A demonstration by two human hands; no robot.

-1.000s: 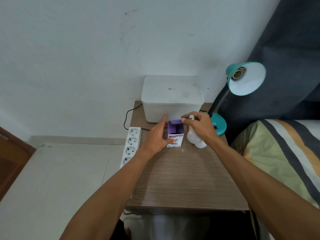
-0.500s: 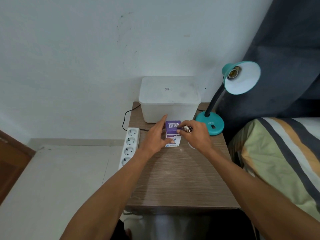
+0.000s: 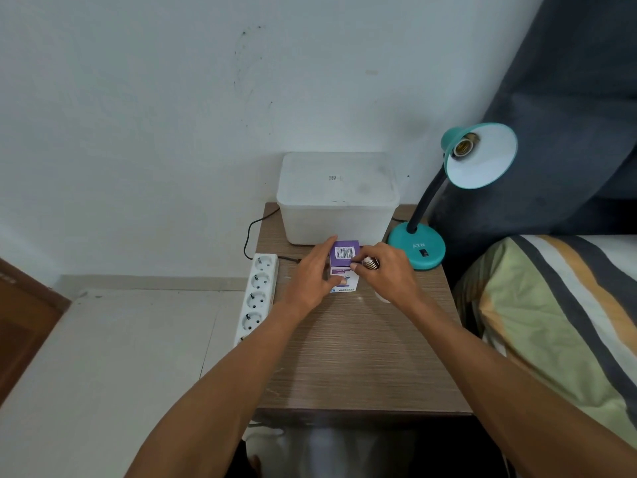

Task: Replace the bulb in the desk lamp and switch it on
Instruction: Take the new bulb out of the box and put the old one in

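While the left hand (image 3: 312,277) wraps loosely round the purple and white bulb box (image 3: 343,269), thumb on its front, the right hand (image 3: 386,272) is curled closed about a bulb (image 3: 371,263), metal screw base poking out by the box's closed top flap. Both sit near the back edge of the wooden bedside table (image 3: 362,357), before a white plastic container (image 3: 337,198). At the back right corner stands the teal desk lamp (image 3: 479,155), socket bare. A power strip (image 3: 258,294) lies along the left edge; bedding (image 3: 551,312) lies to the right.
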